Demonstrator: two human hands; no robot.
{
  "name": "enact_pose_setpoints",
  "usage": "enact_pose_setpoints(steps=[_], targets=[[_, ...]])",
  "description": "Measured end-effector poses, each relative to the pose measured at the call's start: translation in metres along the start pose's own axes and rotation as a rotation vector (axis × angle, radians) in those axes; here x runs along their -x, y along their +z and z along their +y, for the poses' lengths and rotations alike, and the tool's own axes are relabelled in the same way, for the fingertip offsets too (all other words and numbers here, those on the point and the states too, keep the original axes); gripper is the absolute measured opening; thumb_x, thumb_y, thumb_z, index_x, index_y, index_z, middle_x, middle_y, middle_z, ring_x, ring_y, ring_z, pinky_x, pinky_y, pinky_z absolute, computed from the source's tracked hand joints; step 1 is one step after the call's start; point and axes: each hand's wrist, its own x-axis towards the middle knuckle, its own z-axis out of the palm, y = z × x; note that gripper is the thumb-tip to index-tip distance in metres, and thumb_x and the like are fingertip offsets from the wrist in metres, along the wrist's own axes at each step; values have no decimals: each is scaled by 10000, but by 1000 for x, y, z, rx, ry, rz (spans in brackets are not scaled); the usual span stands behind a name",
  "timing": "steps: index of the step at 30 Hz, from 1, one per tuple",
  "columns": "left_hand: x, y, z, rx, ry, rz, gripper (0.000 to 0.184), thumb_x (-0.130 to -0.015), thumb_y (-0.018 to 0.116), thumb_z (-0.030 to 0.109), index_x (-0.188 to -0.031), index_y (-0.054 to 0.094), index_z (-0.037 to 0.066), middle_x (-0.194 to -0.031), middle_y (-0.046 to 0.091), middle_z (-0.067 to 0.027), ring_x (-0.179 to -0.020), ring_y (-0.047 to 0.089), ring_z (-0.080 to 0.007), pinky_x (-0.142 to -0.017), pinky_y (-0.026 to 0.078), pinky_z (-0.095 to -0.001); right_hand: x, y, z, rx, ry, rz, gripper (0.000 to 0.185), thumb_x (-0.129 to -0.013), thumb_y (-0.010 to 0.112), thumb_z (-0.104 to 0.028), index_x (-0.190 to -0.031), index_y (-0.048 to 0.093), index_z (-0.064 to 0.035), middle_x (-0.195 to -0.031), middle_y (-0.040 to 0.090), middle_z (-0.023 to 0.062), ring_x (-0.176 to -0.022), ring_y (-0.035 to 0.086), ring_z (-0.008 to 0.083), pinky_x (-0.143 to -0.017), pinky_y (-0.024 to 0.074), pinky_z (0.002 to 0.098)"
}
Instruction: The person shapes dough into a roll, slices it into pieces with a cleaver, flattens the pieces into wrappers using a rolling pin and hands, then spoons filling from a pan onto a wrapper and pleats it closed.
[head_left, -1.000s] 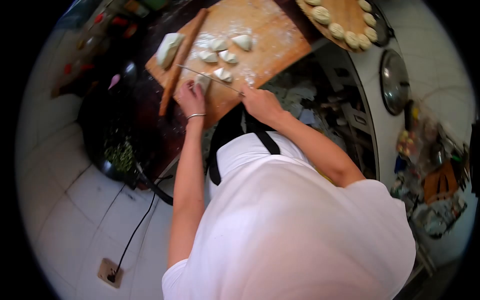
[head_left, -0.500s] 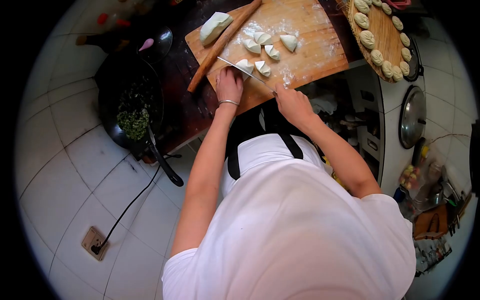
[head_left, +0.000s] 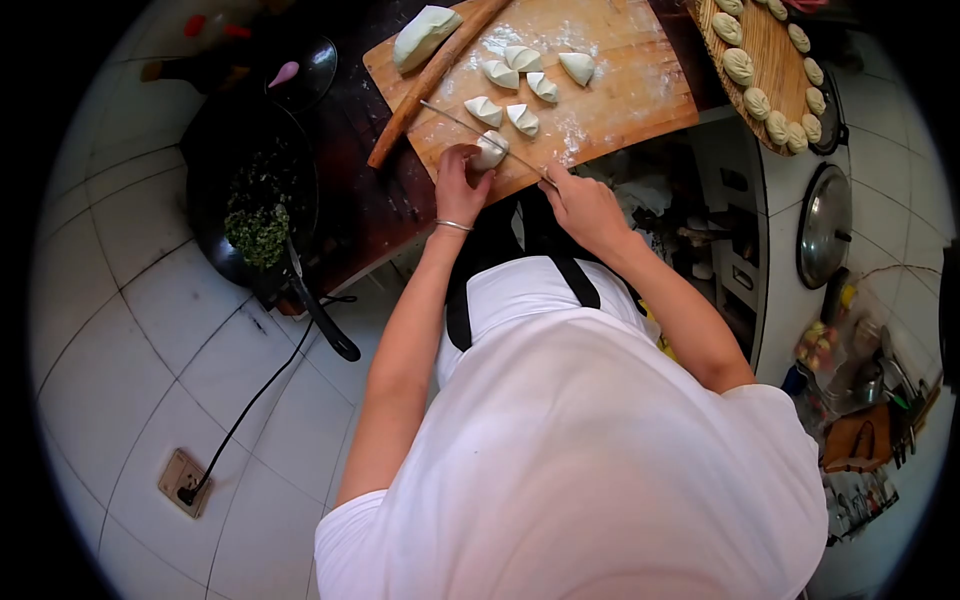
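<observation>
My right hand [head_left: 582,205] is closed round the handle of a knife [head_left: 465,124], whose thin blade points up and left over the wooden board [head_left: 630,90]. Under the blade, near the board's front edge, lies a rounded dough piece [head_left: 489,150]. My left hand [head_left: 461,187], with a bracelet at its wrist, holds that piece between curved fingers and thumb. Several cut dough pieces [head_left: 522,119] lie just beyond the blade. A rolling pin [head_left: 430,85] rests slantwise across the board's left side, and a larger dough lump [head_left: 425,38] sits behind it.
Shaped buns [head_left: 738,67] line a round tray [head_left: 765,50] at the upper right. A dark pan [head_left: 205,215] with chopped greens [head_left: 257,235] stands at the left, its handle [head_left: 330,325] pointing toward me. A glass lid [head_left: 826,228] is at the right.
Another cut piece now lies separate beyond the knife. The blade is over the dough nearer me, and my left fingers have spread around it. The whole view has shifted since the first frame.
</observation>
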Motion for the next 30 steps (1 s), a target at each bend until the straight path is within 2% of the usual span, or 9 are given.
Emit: enact_pose_setpoints(steps=[8,11,17,19,23,25,28,29,30], targets=[[6,4,-9,-36,-44,9,331,-679,726,77,-967,567,46,-1005,538,-136,-894,531,-328,-784,459,-398,17,11,2,23,29,-56,191,-942,484,-226,-960,445,-39,-731,634,223,-710,601,446,-639,458,550],[7,5,-11,-186,74,49,354,-691,755,138,-963,559,27,-958,549,-138,-872,550,-329,-745,472,-385,19,11,0,58,43,-75,185,-943,480,-220,-957,439,-40,-732,633,228,-704,601,452,-634,461,556],[8,11,-9,-215,56,47,394,-679,754,152,-989,556,11,-1042,527,-177,-964,519,-377,-799,464,-426,12,15,-4,65,121,-118,187,-941,487,-218,-954,441,-38,-724,619,250,-707,594,467,-625,456,565],[10,13,-10,-231,35,39,349,-664,724,92,-962,557,20,-1050,513,-178,-986,496,-390,-841,441,-445,6,32,6,47,140,-116,190,-942,494,-218,-950,441,-36,-713,607,262,-706,579,482,-615,442,574],[9,7,-14,-244,40,-31,305,-662,698,65,-923,547,22,-974,511,-174,-930,505,-392,-817,443,-457,-7,53,21,26,78,-52,198,-928,510,-222,-961,494,-27,-741,624,254,-728,598,464,-640,462,556],[20,-3,-19,-244,43,-79,326,-677,704,108,-959,563,29,-986,512,-179,-959,512,-375,-818,459,-421,1,48,21,31,68,-57,202,-920,515,-219,-965,520,-22,-749,634,242,-734,613,444,-651,475,544],[17,-14,-27,-244,36,2,382,-675,727,118,-1008,556,43,-976,507,-167,-935,518,-354,-804,462,-404,4,18,18,-231,-39,39,218,-908,560,-235,-1075,557,-96,-787,636,228,-758,605,440,-653,462,519],[21,-18,-21,-134,-52,30,430,-668,745,132,-1039,546,47,-986,509,-160,-933,519,-346,-808,458,-398,6,11,18,-230,-53,45,218,-908,560,-235,-1075,557,-96,-787,636,228,-758,605,440,-653,462,519],[21,-21,-18,-22,-137,58,478,-660,764,145,-1070,536,51,-995,511,-154,-930,519,-338,-812,455,-392,6,3,20,-229,-32,143,217,-906,568,-239,-1065,565,-92,-788,635,228,-764,609,433,-654,468,507]])
